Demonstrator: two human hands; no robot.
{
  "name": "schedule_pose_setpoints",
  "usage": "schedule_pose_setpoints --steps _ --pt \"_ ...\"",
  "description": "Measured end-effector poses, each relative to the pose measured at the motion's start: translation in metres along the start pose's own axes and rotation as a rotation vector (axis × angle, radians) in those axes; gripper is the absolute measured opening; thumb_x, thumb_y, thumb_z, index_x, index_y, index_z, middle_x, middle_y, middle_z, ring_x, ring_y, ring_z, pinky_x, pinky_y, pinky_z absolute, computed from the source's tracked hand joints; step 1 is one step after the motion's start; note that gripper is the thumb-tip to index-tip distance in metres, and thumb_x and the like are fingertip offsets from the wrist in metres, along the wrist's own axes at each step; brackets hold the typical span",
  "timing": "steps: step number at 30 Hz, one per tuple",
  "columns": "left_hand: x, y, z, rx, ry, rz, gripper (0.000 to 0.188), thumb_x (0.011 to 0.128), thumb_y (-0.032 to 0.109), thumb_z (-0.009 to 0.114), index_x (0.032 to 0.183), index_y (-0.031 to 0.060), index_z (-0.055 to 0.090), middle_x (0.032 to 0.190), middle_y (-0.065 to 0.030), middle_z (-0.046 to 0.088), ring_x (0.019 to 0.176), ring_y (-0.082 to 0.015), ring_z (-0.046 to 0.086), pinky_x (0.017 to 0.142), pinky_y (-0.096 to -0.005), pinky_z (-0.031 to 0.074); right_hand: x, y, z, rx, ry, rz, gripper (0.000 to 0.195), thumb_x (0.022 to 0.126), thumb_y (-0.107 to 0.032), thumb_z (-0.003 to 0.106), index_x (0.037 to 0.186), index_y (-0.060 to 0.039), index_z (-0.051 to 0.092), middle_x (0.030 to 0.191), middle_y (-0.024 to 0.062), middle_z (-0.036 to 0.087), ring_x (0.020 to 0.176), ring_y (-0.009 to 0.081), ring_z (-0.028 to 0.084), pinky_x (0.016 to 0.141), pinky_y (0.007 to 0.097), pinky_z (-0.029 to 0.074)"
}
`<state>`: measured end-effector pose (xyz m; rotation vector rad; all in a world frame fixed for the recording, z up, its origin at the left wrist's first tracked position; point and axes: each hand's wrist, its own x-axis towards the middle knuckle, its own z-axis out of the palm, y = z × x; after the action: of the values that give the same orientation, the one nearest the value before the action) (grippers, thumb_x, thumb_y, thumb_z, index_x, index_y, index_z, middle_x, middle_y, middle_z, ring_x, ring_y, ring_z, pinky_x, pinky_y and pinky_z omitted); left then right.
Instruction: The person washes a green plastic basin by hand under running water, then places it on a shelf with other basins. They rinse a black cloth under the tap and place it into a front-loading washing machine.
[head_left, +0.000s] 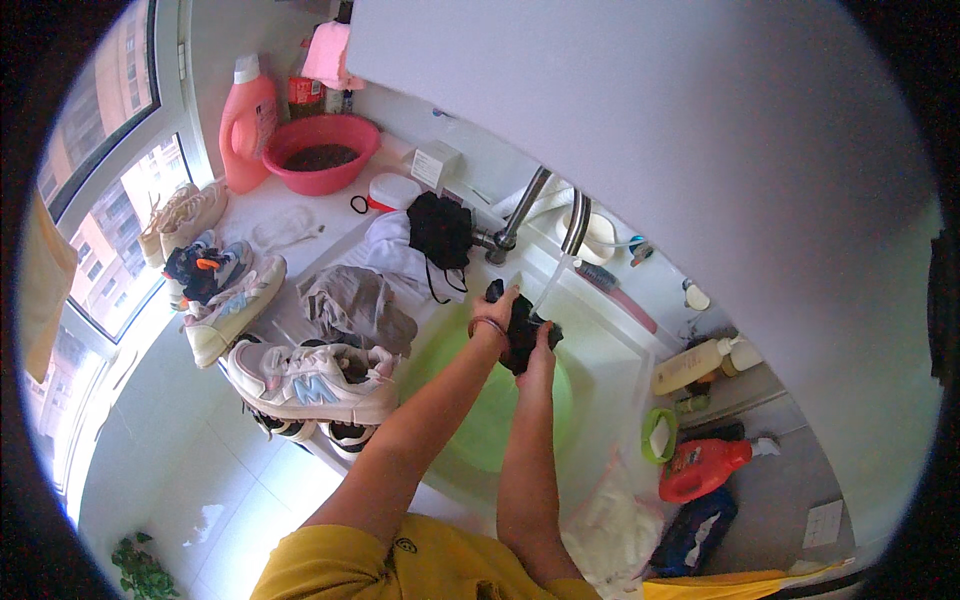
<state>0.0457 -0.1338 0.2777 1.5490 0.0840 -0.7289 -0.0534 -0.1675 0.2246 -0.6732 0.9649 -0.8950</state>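
Observation:
A piece of wet-looking black cloth is held between my two hands over a green basin in a white sink. My left hand, with a reddish bangle at the wrist, grips its upper left part. My right hand grips its lower right side. Water runs from the curved metal faucet in a thin stream onto or just beside the cloth. Left of the basin lie a crumpled grey cloth, a white cloth and another black cloth.
White sneakers and other shoes line the counter's left edge. A pink basin and a pink detergent bottle stand at the back left. A pink-handled brush lies behind the sink; a red bottle is at right. A cabinet overhangs the sink.

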Motion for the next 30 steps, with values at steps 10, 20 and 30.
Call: schedule_pose_setpoints --steps 10,20,30 --pt "0.078 0.06 -0.005 0.208 0.11 0.239 0.068 0.069 0.039 0.053 0.127 0.0072 0.038 0.128 -0.0201 0.038 0.116 -0.0364 0.039 0.096 -0.0422 0.032 0.015 0.009 -0.014 0.445 -0.395 0.018 0.055 0.08 -0.059 0.046 0.111 -0.0146 0.052 0.11 0.0044 0.058 0.096 0.0243 0.057 0.077 0.0404 0.048" --pt "0.156 0.051 0.044 0.177 -0.065 0.686 0.07 0.068 0.025 0.063 0.128 0.0021 0.034 0.123 -0.0205 0.044 0.116 -0.0352 0.04 0.098 -0.0352 0.032 -0.023 -0.024 -0.013 0.22 -0.316 0.074 0.06 0.078 -0.066 0.039 0.113 -0.0186 0.051 0.113 0.0014 0.056 0.096 0.0205 0.057 0.075 0.0366 0.047" --pt "0.19 0.063 0.029 0.669 -0.155 0.6 0.033 0.087 0.026 0.039 0.111 0.0079 0.054 0.12 -0.0096 0.051 0.108 -0.0268 0.051 0.087 -0.0349 0.042 -0.054 -0.026 0.015 0.112 -0.155 0.019 0.066 0.078 -0.07 0.031 0.115 -0.0193 0.051 0.112 -0.002 0.056 0.098 0.0179 0.055 0.074 0.0334 0.047"
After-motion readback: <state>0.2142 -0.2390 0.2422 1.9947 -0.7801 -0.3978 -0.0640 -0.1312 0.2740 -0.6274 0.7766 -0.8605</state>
